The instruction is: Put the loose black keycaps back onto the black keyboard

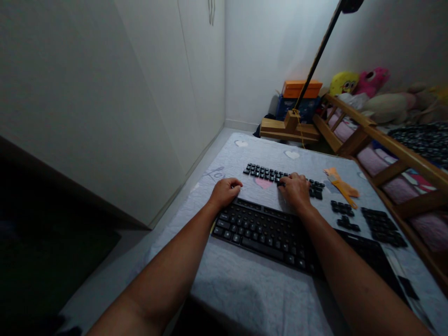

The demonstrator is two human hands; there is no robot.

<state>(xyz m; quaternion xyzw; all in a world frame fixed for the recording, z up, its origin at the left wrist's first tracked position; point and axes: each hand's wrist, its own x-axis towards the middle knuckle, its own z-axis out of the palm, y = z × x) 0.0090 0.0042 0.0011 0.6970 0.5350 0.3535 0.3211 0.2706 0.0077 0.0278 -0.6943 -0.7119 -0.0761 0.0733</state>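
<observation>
Head view: right hand (294,190) at loose keycaps (259,172), left hand (226,192) by keyboard (259,241), caps only partly on.

Keyboard lies on the pale patterned cloth (224,289), in front of the person, set at a slant. Left columns and lower rows have caps; much of the upper middle shows bare key positions.

Left hand: at the keyboard's upper left corner, fingers curled, thumb close to index finger. Can't tell if anything is pinched.

Right hand: over the loose keycaps laid out in rows beyond the keyboard, fingers bent down, tips at the caps and partly hidden. Can't tell if one is gripped. Its forearm crosses above the keyboard's right part. Black panel (367,254) shows right of that forearm; can't tell if it's the same body.

Right side of the cloth: two small black key clusters (342,208), one nearer the person than the other, then a bigger key block (383,226) beside them. Brush (345,192) with an orange handle lies just beyond the clusters, next to an orange item.

Wooden rail (388,140) runs along the right edge; pale cabinet (157,93) on the left.
</observation>
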